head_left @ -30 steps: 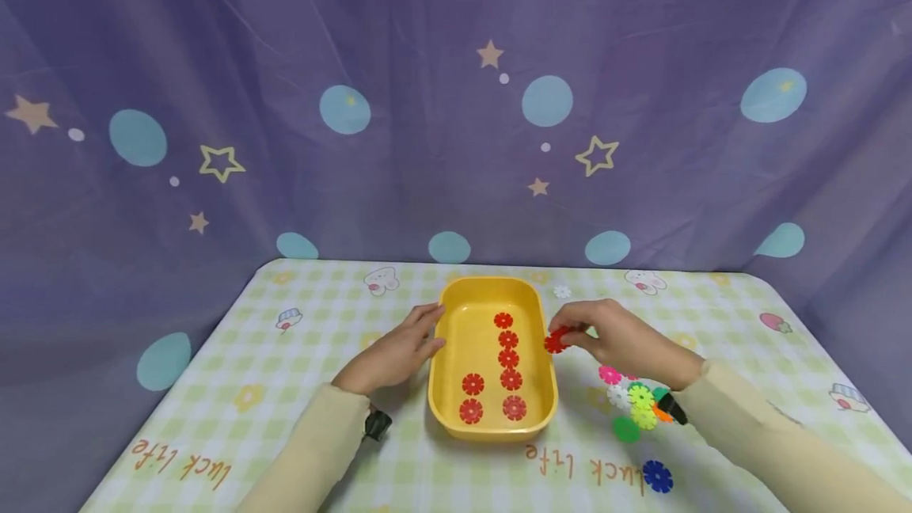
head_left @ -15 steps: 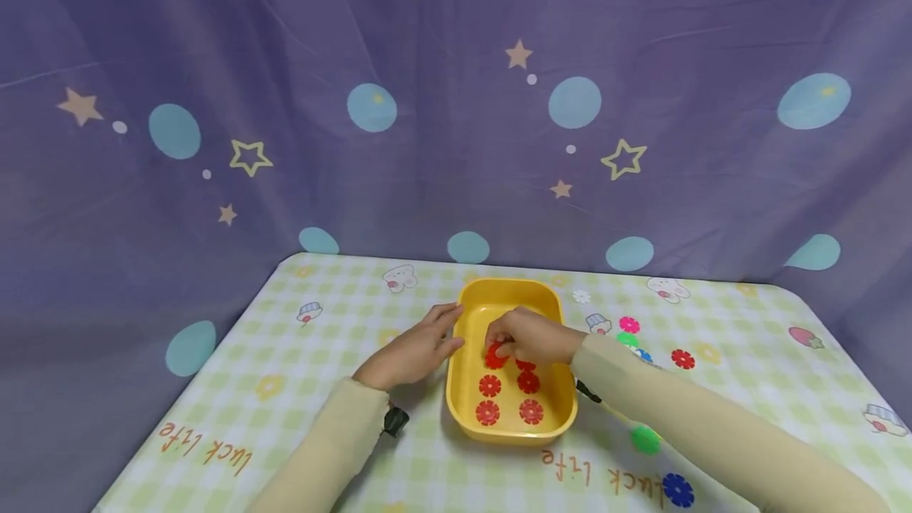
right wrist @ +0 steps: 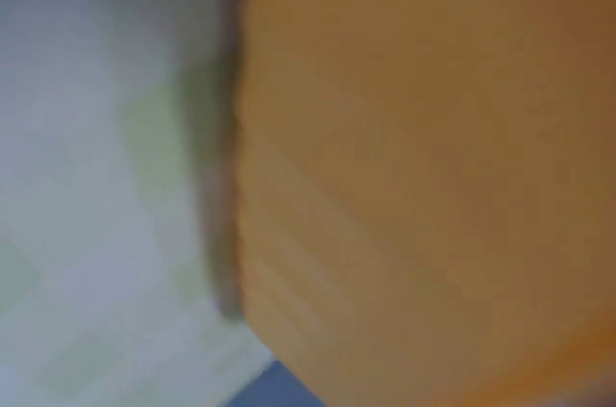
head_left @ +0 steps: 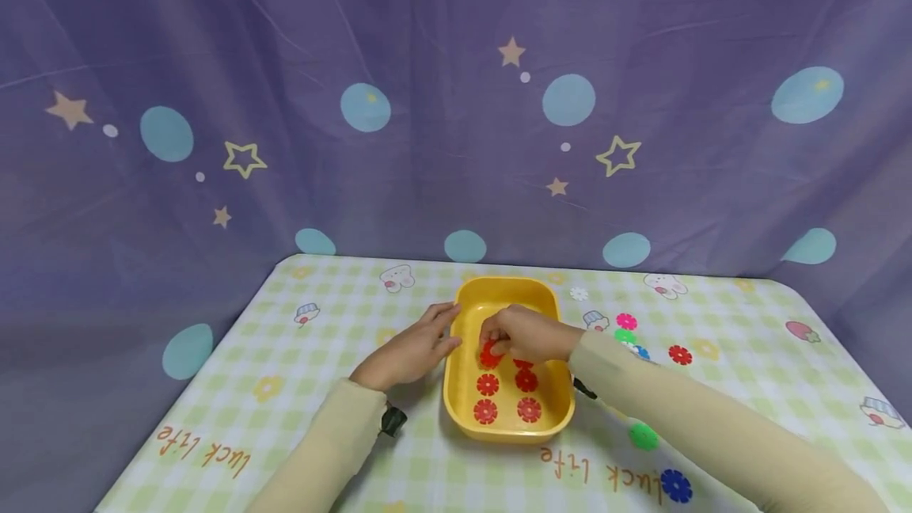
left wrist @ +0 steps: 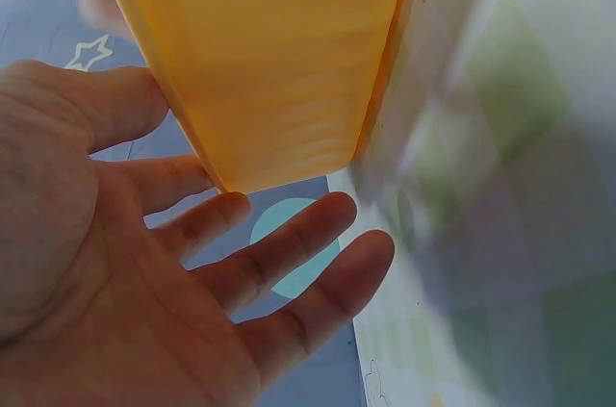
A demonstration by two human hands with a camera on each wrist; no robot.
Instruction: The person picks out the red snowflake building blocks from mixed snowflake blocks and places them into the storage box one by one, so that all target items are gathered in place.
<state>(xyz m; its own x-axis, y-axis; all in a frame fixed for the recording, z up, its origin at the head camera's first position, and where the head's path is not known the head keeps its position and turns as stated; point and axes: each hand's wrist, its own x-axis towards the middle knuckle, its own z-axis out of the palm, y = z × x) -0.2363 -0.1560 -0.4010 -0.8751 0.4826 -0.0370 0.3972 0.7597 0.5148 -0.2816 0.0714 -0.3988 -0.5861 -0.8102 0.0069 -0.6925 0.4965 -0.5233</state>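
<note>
Hanging behind everything, a purple curtain (head_left: 442, 157) backs the cloth-covered counter (head_left: 342, 339). On that, the yellow tray (head_left: 507, 437) sits lengthwise before the person, probably so both hands can get at it easily. At its left side the left hand (head_left: 409, 351) rests with fingers spread and thumb apart, touching the rim without curling round it; I'd take that as a light brace against sliding. From the opposite side the right hand (head_left: 533, 332) reaches over the tray's wall, knuckles up, fingers bent downward. Its grip pinches a red flower disc (head_left: 490, 355) inside the tray, just beyond the left column; whether the disc touches the bottom, I cannot tell. More red discs (head_left: 529, 410) lie below in two columns, spaced as if set deliberately by colour. Outside, on the right, a dark blue disc (head_left: 676, 485), a green disc (head_left: 644, 436), a loose red disc (head_left: 680, 355) and a pink disc (head_left: 626, 321) lie scattered around the right forearm, seemingly handy for that arm.
</note>
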